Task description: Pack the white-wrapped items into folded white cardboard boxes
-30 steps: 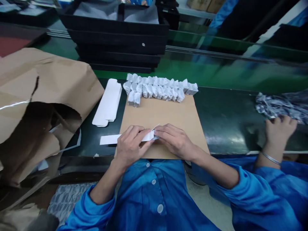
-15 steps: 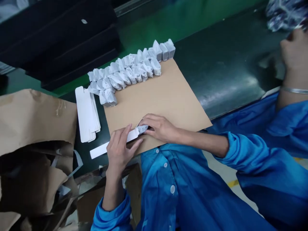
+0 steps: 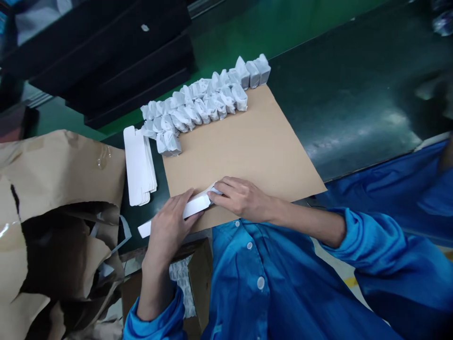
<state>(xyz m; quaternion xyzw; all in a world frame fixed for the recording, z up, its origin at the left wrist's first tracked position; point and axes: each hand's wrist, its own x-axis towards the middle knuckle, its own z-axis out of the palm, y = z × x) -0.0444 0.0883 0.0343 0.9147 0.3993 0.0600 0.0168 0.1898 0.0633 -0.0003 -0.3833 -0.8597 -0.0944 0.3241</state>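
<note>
A long, narrow white carton [image 3: 197, 206] lies slantwise over the near edge of the brown cardboard sheet [image 3: 247, 146]. My left hand [image 3: 170, 222] is closed around its middle, with the thumb on the near side. At the carton's right end, my right hand [image 3: 244, 198] has its fingers and thumb pressed together on a small grey-white piece [image 3: 216, 190], mostly hidden by the fingers. Farther back on the sheet stand rows of small paper-wrapped pieces [image 3: 198, 106]. A stack of flat white cartons [image 3: 136, 165] is left of the sheet.
A torn brown paper-lined box [image 3: 71, 165] stands at the left, beside the dark green table [image 3: 354, 94]. Black trays [image 3: 116, 61] are piled at the back left. Below the table edge sits an open carton [image 3: 200, 274]. A co-worker's blue garment [image 3: 389, 174] shows at the right.
The grey-white piece shows less at the carton's end, and my right fingers have come closer to that end. My left hand has shifted along the carton. The whole view has swung slightly.
</note>
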